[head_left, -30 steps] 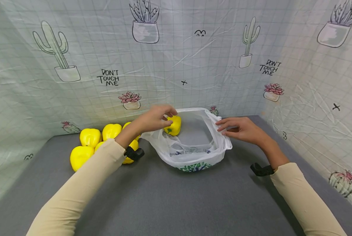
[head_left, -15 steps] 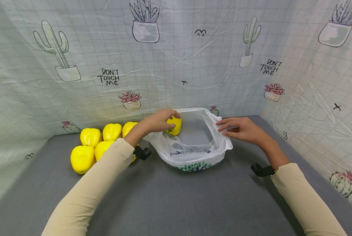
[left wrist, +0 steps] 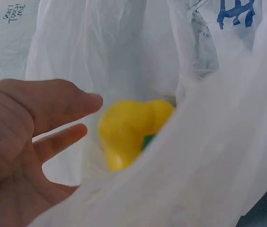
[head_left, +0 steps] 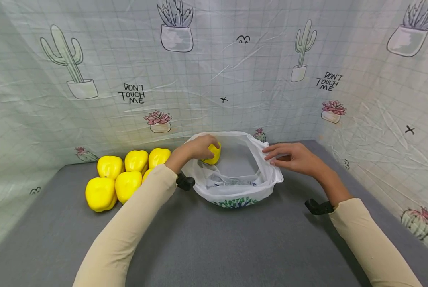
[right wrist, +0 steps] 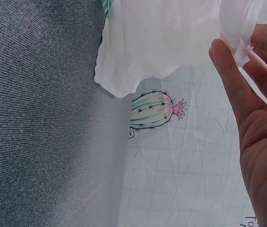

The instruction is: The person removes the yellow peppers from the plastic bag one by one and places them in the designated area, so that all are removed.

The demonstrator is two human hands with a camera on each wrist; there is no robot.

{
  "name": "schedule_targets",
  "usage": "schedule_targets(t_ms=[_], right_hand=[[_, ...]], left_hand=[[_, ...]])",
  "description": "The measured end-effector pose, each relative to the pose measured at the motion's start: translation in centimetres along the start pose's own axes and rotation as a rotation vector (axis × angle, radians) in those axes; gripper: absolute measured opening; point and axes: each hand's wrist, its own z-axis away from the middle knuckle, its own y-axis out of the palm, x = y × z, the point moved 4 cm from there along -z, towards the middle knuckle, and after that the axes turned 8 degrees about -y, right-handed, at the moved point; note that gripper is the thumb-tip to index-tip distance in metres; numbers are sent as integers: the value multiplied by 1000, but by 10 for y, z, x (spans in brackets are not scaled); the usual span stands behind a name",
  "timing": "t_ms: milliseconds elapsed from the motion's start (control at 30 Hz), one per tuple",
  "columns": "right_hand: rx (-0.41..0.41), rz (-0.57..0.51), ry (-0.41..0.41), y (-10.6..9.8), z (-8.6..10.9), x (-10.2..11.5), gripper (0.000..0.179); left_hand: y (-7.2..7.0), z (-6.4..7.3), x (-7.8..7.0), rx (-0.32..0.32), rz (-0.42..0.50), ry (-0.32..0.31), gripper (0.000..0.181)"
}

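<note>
A white plastic bag (head_left: 242, 190) with a green print lies with its mouth spread wide in the head view. Inside it, at the left, rests a yellow bell pepper (head_left: 215, 154). My left hand (head_left: 195, 147) reaches over the bag's left rim beside this pepper. In the left wrist view the thumb and fingers are spread apart, and the yellow pepper (left wrist: 126, 130) lies just beyond their tips with a bit of green showing. My right hand (head_left: 295, 158) pinches the bag's right rim; the right wrist view shows the white plastic (right wrist: 237, 45) between thumb and fingers.
Several more yellow bell peppers (head_left: 128, 185) stand grouped on the grey tabletop (head_left: 214, 247) to the left, partly behind the left forearm. A patterned curtain (head_left: 199, 79) with cactus drawings hangs behind and at the sides.
My left hand has moved right and deeper over the bag, toward the pepper inside. The left forearm uncovers more of the grouped peppers. The right hand stays at the rim.
</note>
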Motion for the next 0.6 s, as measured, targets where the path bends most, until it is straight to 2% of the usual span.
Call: schedule_targets(t_ms=[200,333,467,600], right_hand=[[8,-10,8,1,0,0,22],[9,-12,11,2,0,-1,22],[11,1,13,2,0,0,22],[14,12,11,2,-2,0,22]], left_hand=[[4,-6,5,22,-36,-27,50],[5,-7,5,37,-78,0,62],[4,-9,4,26,-117,19,66],[2,-13,7,28,-110,-20,64]])
